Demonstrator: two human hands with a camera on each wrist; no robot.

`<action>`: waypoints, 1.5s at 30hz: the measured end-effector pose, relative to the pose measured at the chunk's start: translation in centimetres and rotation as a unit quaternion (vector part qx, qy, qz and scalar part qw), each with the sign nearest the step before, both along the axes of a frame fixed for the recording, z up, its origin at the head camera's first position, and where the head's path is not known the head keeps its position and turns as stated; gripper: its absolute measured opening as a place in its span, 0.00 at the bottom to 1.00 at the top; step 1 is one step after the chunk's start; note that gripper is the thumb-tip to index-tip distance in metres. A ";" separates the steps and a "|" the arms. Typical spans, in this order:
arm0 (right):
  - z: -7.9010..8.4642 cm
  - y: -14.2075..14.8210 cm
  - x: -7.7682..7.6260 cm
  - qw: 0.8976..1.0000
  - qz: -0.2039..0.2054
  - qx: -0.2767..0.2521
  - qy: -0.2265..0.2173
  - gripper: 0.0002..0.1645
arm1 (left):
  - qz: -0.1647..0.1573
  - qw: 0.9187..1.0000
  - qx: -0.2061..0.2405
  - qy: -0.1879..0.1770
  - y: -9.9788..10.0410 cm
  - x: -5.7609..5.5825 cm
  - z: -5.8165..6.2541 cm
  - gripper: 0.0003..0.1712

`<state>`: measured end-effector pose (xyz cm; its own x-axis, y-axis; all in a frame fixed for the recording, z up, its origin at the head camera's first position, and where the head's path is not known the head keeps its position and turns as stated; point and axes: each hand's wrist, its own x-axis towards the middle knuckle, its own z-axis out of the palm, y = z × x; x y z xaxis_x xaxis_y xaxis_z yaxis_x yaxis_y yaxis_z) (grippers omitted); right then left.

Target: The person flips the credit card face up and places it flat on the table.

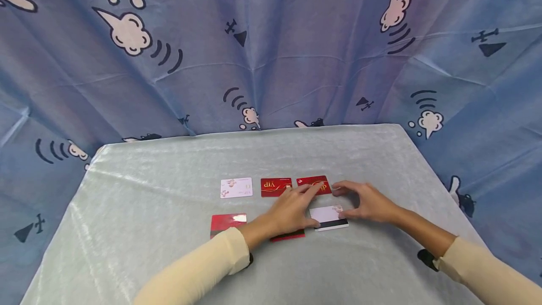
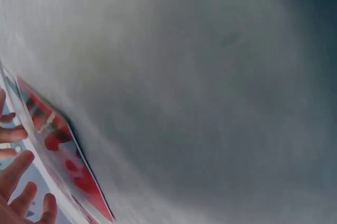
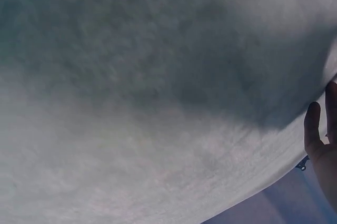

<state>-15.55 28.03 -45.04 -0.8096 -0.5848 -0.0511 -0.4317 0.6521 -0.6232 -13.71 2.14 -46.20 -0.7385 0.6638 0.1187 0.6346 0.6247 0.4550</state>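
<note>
My left hand (image 1: 290,212) spreads over the cards in the head view. Its fingertips rest on the red card (image 1: 306,180) at the right of the back row, and its thumb is at the left edge of a white card with a black stripe (image 1: 329,212). My right hand (image 1: 369,201) comes from the other side, with its thumb at the white card's right edge and its fingers beside the red card. Under the left wrist, a red card with a dark stripe (image 1: 292,236) is partly hidden. In the right wrist view, only part of the right hand (image 3: 322,134) shows.
A red VIP card (image 1: 273,187) and a white floral card (image 1: 235,188) lie further left in the back row. Another red card (image 1: 227,221) lies in the front row, partly behind the left sleeve. The pale cloth-covered table (image 1: 161,201) meets a blue patterned curtain (image 1: 279,84).
</note>
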 end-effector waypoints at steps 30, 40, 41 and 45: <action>-1.2 0.8 2.8 0.999 -0.018 0.005 0.045 0.40 | 0.005 0.999 -0.036 0.032 0.7 1.6 -0.7 0.55; -1.1 0.8 2.9 0.999 -0.021 0.010 0.046 0.39 | 0.001 0.999 -0.025 0.022 0.6 1.7 -0.7 0.54; -1.1 0.8 2.9 0.999 -0.023 0.010 0.042 0.40 | 0.001 0.999 -0.024 0.023 0.6 1.7 -0.7 0.54; -1.1 0.8 2.9 0.999 -0.028 0.014 0.027 0.40 | -0.001 0.999 -0.022 0.024 0.6 1.6 -0.8 0.54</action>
<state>-12.70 28.82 -46.13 -0.8433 -0.5371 -0.0223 -0.4259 0.6929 -0.5818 -12.08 2.79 -46.95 -0.7314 0.6706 0.1239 0.6561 0.6425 0.3959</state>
